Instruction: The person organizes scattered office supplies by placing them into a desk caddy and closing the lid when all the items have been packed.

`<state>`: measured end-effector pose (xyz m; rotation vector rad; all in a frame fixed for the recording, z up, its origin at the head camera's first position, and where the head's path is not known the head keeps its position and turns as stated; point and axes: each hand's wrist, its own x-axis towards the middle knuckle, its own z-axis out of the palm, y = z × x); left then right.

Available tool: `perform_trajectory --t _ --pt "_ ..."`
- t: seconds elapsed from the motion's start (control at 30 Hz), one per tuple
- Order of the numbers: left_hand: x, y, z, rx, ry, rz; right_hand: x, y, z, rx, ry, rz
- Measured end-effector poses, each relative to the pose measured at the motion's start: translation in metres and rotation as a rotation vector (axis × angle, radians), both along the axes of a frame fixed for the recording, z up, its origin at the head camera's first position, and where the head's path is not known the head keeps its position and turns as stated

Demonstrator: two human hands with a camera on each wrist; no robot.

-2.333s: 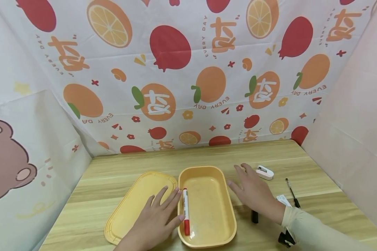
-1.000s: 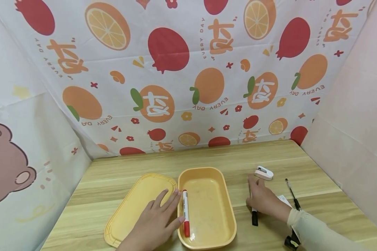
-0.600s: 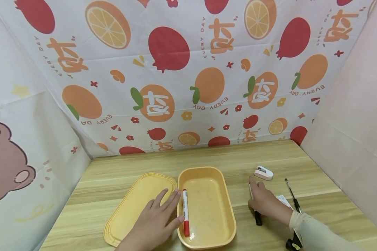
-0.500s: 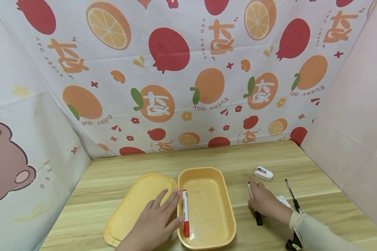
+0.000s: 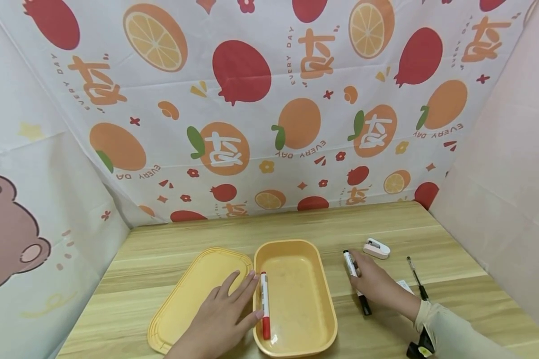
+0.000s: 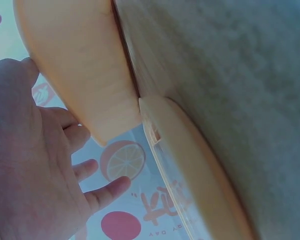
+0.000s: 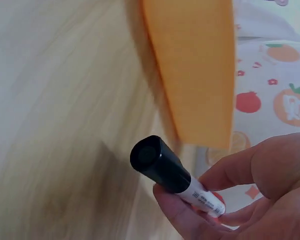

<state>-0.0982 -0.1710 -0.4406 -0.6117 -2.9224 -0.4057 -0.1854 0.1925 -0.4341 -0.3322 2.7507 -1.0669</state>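
A white marker (image 5: 350, 264) with a black cap is gripped by my right hand (image 5: 379, 284), to the right of the box. The right wrist view has that black cap (image 7: 162, 162) near the camera, with thumb and fingers pinching the white barrel (image 7: 202, 196). My left hand (image 5: 222, 314) rests with spread, fairly straight fingers at the left rim of the yellow box (image 5: 334, 319). In the left wrist view its fingertips touch the box wall (image 6: 85, 65). Inside the box, along its left side, lies a white marker with a red cap (image 5: 265, 304).
Left of the box lies its yellow lid (image 5: 184, 294), partly under my left hand. A white and pink stapler-like item (image 5: 377, 248), a black pen (image 5: 416, 279) and a partly hidden white item (image 5: 404, 285) lie at the right. Fabric walls enclose the table (image 5: 170, 239).
My right hand came down onto the black-capped marker, took hold of it and has shifted it slightly left, seemingly lifted. The left hand stays at the box.
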Motion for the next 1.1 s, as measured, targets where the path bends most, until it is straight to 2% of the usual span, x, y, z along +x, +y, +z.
perform_trajectory --t 0.13,0.23,0.6,0.87,1.1 --pt "0.001 -0.001 0.001 0.001 -0.008 0.003 0.003 -0.004 0.007 -0.126 -0.09 -0.013" --pt "0.001 -0.001 0.002 -0.003 -0.01 0.002 0.006 -0.008 0.014 -0.192 -0.122 -0.015" --pt "0.001 0.002 0.0 -0.006 -0.011 0.004 0.011 -0.027 0.04 -0.325 -0.148 0.05" --pt "0.0 0.0 0.0 -0.017 -0.02 0.021 0.014 -0.048 0.043 -0.356 -0.217 0.138" --pt "0.0 0.002 0.001 -0.01 -0.018 0.021 0.012 -0.066 0.036 -0.356 -0.227 0.198"
